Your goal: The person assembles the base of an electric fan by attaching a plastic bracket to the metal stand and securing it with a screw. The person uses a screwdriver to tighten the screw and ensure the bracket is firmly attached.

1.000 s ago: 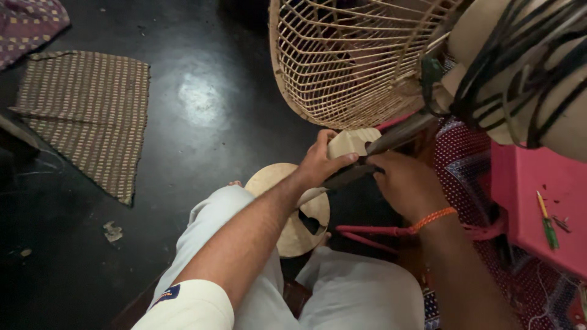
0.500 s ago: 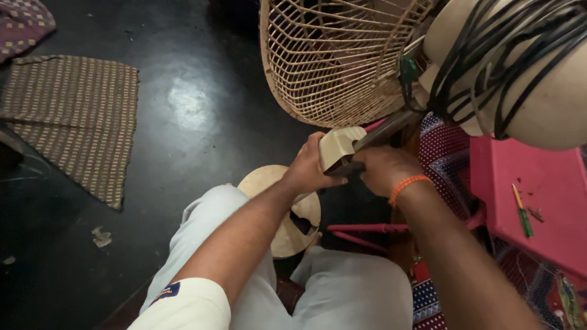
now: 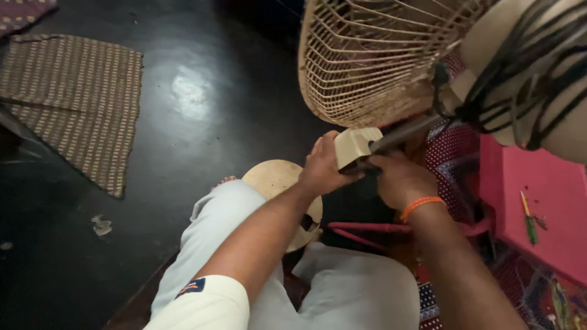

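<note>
The left hand (image 3: 323, 166) is gripping a small beige block-shaped part (image 3: 354, 145), fingers curled around its near edge, thumb tucked beneath. The right hand (image 3: 400, 180), with an orange band at the wrist, is closing around the dark rod (image 3: 405, 131) right where it is entering that beige part, so both hands are clamped and sitting just beside each other. The beige part is hanging above the person's lap, directly below the cream wire fan guard (image 3: 373, 58). A round beige disc (image 3: 278, 183) is lying under the left forearm, against the pale trousers. To the right, a pink tabletop (image 3: 538, 201) is carrying a green-handled screwdriver (image 3: 528, 221). A woven mat (image 3: 73, 98) is lying well apart on the dark floor (image 3: 202, 116).
</note>
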